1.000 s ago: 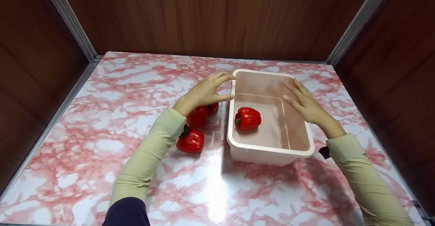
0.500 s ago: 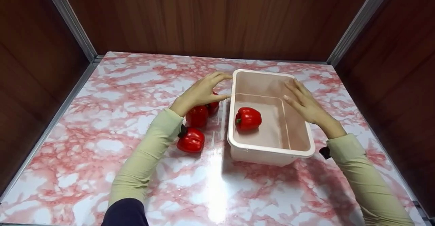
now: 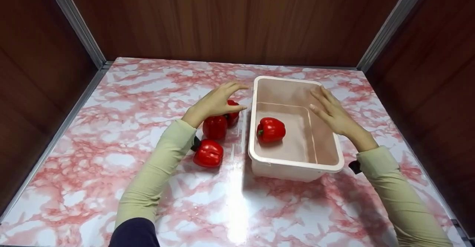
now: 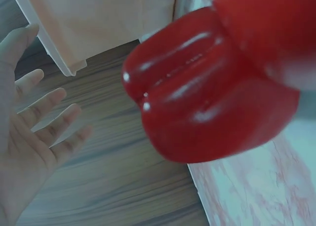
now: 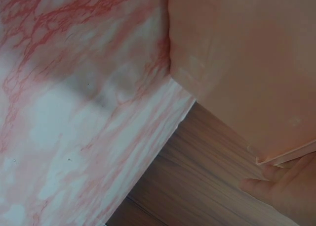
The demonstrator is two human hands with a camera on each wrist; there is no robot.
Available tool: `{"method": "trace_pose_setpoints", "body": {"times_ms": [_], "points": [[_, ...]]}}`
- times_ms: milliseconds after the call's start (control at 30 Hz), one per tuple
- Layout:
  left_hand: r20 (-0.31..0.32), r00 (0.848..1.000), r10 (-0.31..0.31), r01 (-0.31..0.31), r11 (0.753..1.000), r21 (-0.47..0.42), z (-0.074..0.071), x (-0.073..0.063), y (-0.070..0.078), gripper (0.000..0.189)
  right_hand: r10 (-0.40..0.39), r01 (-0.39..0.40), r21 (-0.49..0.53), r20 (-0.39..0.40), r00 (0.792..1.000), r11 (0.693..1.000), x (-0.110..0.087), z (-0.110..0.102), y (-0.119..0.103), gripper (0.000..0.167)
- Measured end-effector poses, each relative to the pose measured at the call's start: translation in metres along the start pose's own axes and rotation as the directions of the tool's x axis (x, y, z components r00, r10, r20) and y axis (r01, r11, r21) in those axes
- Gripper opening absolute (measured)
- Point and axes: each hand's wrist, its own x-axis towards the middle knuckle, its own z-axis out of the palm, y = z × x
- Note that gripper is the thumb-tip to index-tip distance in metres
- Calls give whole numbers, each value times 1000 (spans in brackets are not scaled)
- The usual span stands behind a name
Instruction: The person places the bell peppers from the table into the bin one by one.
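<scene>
My left hand (image 3: 217, 104) is held just left of a pale pink plastic bin (image 3: 297, 169), thumb and fingers spread apart and holding nothing. Below and beside it are three red bell peppers on the table: a near bell pepper (image 3: 208, 154), a middle bell pepper (image 3: 215, 127) and a far bell pepper (image 3: 233, 115) partly covered by the hand. Inside the bin, against its left side, lies another bell pepper (image 3: 271, 129). My right hand (image 3: 334, 115) rests at the bin's right rim with its fingers extended. In the left wrist view, a bell pepper (image 4: 207, 97) looms large beside the spread left hand (image 4: 34, 122).
The table (image 3: 92, 158) has a red and white marbled top. A dark wooden panel (image 3: 211, 20) rises behind it, with more panels at both sides and grey metal posts (image 3: 76, 22) in the corners.
My left hand has drawn back leftward from the bin's left rim, uncovering more of the bell peppers there. My right hand and the bin have stayed put.
</scene>
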Motion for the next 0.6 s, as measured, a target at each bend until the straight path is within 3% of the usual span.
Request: {"method": "trace_pose_setpoints", "body": {"times_ms": [233, 600], "points": [[24, 999, -35, 35, 999, -13, 2, -3, -8, 62, -1, 1, -2, 2, 1000, 1000, 0, -1, 0, 58], [39, 998, -40, 39, 999, 30, 8, -5, -14, 61, 7, -7, -5, 1, 1000, 1000, 0, -1, 0, 58]]}}
